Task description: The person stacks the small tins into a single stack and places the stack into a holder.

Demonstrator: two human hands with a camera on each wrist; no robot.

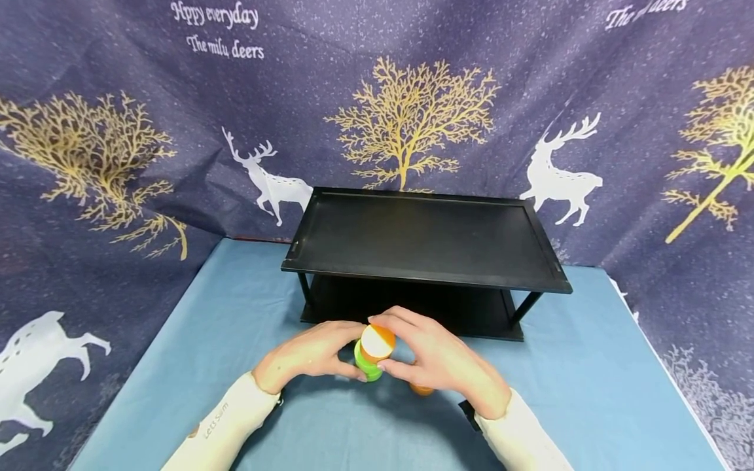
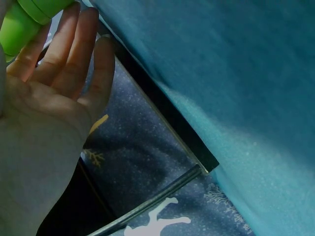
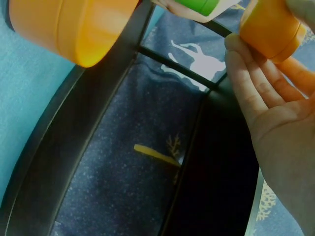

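My left hand holds a small green cup-like piece between thumb and fingers. In the left wrist view the green piece has a stepped band. My right hand pinches a small orange cup-like piece with a pale round end facing up. From the head view it overlaps the green one; whether they touch I cannot tell. Another orange cup stands on the cloth, mostly hidden under my right hand. It looms large as an orange cup in the right wrist view.
Just beyond my hands stands a black two-tier shelf, its lower board near the fingertips. A light blue cloth covers the table. Behind it hangs a dark blue curtain printed with trees and deer.
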